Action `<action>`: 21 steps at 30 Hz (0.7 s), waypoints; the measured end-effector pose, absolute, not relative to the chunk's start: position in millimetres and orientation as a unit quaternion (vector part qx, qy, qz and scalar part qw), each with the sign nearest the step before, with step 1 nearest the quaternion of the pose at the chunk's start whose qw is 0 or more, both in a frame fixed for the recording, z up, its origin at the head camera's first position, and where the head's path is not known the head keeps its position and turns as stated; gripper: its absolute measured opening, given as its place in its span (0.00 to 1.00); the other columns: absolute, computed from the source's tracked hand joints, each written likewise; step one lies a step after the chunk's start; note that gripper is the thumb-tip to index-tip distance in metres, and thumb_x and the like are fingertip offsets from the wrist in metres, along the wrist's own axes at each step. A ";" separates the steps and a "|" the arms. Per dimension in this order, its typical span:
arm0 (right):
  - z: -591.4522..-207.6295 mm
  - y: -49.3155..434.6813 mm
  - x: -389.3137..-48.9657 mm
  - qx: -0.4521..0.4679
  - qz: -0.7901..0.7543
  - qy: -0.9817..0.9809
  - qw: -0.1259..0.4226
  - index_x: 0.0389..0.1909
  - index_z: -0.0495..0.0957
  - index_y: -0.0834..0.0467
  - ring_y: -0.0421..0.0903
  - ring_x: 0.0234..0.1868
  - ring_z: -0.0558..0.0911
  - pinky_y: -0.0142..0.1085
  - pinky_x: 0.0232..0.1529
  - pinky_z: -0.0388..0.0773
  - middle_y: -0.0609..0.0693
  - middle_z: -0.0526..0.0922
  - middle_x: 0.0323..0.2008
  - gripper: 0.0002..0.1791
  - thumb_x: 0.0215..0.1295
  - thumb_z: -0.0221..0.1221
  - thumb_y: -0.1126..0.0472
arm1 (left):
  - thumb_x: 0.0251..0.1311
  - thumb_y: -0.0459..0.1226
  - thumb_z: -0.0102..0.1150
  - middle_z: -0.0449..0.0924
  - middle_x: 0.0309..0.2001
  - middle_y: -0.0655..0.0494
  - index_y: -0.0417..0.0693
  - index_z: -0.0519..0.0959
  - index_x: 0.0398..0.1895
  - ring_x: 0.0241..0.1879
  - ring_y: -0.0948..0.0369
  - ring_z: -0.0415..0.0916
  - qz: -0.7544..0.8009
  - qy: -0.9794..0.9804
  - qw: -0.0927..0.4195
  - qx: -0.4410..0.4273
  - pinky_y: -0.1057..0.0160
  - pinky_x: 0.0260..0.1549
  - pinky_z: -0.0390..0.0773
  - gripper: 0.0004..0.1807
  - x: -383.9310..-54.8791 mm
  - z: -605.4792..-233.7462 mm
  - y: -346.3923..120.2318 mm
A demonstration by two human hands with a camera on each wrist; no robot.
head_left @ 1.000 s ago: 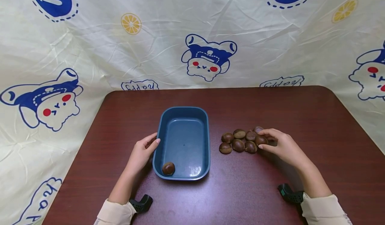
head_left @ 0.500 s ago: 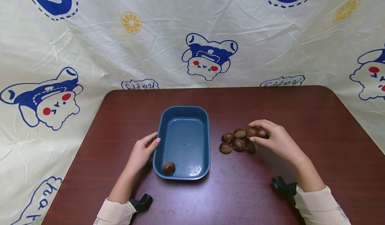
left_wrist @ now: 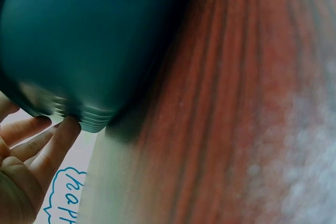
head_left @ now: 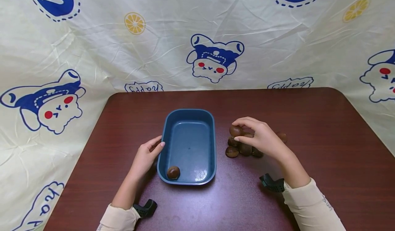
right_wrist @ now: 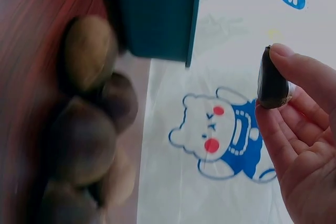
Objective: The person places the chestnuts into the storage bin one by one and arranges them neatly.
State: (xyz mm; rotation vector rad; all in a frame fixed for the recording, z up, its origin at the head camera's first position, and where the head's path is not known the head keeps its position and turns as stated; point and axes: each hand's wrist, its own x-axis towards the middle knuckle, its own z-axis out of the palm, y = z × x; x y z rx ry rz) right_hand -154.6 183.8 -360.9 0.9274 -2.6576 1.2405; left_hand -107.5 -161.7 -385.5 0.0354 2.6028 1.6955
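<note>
The person's right hand [head_left: 262,140] pinches a held chestnut [head_left: 236,131] between thumb and fingertips, over the cluster of chestnuts [head_left: 232,152] and just off the tray's right side, nearer the counter's far edge than most of that group. The left hand [head_left: 147,158] is loosely extended, its fingertips resting against the left wall of the blue tray [head_left: 189,145], which lies left of the middle of the counter [head_left: 135,118]. A single chestnut [head_left: 173,172] sits inside, at the tray's near-left corner, and a stray chestnut [head_left: 282,136] shows behind the right hand, toward the counter's right edge. The step in hand appears to be carrying the held nut toward the tray. To do it well, the pinch should stay firm, since the smooth shell could slip, and the hand should lift enough to pass the tray's right rim without brushing the cluster. Releasing low, near the tray's floor, would limit rolling. Light, steady left-hand contact should be enough; pushing harder could slide the tray sideways.
</note>
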 end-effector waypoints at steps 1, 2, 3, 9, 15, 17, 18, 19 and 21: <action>-360.1 180.3 -154.7 0.304 0.406 -0.862 0.027 0.48 0.74 0.60 0.43 0.43 0.76 0.42 0.41 0.76 0.49 0.75 0.45 0.22 0.49 0.65 0.68 | 0.62 0.35 0.51 0.73 0.50 0.37 0.32 0.69 0.55 0.46 0.48 0.74 0.546 0.838 0.018 0.012 0.53 0.43 0.74 0.20 -107.4 -385.5 -161.5; -359.3 176.6 -154.8 0.307 0.408 -0.860 0.022 0.48 0.74 0.61 0.43 0.43 0.75 0.43 0.40 0.76 0.49 0.75 0.46 0.22 0.49 0.65 0.68 | 0.62 0.35 0.51 0.73 0.50 0.37 0.32 0.69 0.55 0.46 0.48 0.74 0.546 0.837 0.018 0.012 0.53 0.43 0.74 0.20 -107.4 -385.7 -161.4; -358.5 172.9 -155.0 0.311 0.407 -0.859 0.018 0.48 0.73 0.60 0.43 0.43 0.75 0.42 0.39 0.77 0.49 0.75 0.46 0.22 0.49 0.65 0.68 | 0.62 0.35 0.51 0.73 0.50 0.37 0.32 0.69 0.55 0.46 0.48 0.74 0.547 0.837 0.018 0.013 0.53 0.43 0.74 0.20 -107.4 -385.7 -161.3; -355.9 148.3 -155.7 0.335 0.402 -0.852 0.000 0.49 0.73 0.60 0.42 0.44 0.73 0.36 0.39 0.76 0.47 0.75 0.46 0.22 0.51 0.64 0.66 | 0.62 0.35 0.51 0.73 0.50 0.38 0.32 0.70 0.55 0.46 0.48 0.74 0.544 0.839 0.018 0.008 0.53 0.43 0.74 0.20 -106.8 -386.2 -161.3; -356.2 123.3 -158.5 0.372 0.395 -0.840 -0.005 0.48 0.75 0.59 0.41 0.43 0.73 0.37 0.43 0.74 0.47 0.75 0.45 0.22 0.49 0.66 0.64 | 0.62 0.35 0.51 0.73 0.50 0.37 0.32 0.70 0.55 0.45 0.48 0.75 0.543 0.839 0.018 0.007 0.53 0.43 0.74 0.20 -106.4 -385.9 -161.1; -356.6 114.8 -159.9 0.384 0.393 -0.835 -0.013 0.47 0.75 0.60 0.41 0.43 0.73 0.38 0.43 0.74 0.47 0.76 0.45 0.22 0.49 0.66 0.63 | 0.62 0.34 0.51 0.73 0.50 0.37 0.32 0.70 0.55 0.45 0.48 0.75 0.543 0.840 0.018 0.007 0.54 0.43 0.74 0.20 -106.7 -385.6 -160.8; -356.8 110.5 -160.5 0.390 0.390 -0.834 -0.019 0.47 0.75 0.60 0.40 0.43 0.73 0.38 0.43 0.74 0.47 0.76 0.45 0.22 0.50 0.66 0.63 | 0.62 0.34 0.50 0.73 0.50 0.37 0.32 0.70 0.55 0.45 0.48 0.75 0.542 0.840 0.018 0.007 0.54 0.43 0.74 0.20 -106.9 -385.4 -160.7; -357.1 106.1 -161.3 0.395 0.388 -0.833 -0.025 0.48 0.75 0.60 0.41 0.43 0.73 0.38 0.43 0.74 0.47 0.76 0.45 0.22 0.50 0.65 0.63 | 0.62 0.34 0.50 0.73 0.50 0.37 0.31 0.69 0.55 0.45 0.48 0.75 0.542 0.840 0.018 0.007 0.54 0.43 0.74 0.20 -107.0 -385.2 -160.5; -358.1 97.2 -162.9 0.403 0.380 -0.832 -0.039 0.48 0.74 0.59 0.41 0.45 0.72 0.38 0.44 0.74 0.47 0.75 0.46 0.22 0.51 0.65 0.62 | 0.62 0.34 0.50 0.73 0.50 0.37 0.31 0.69 0.55 0.45 0.48 0.75 0.541 0.841 0.018 0.007 0.53 0.43 0.74 0.20 -107.4 -384.8 -160.2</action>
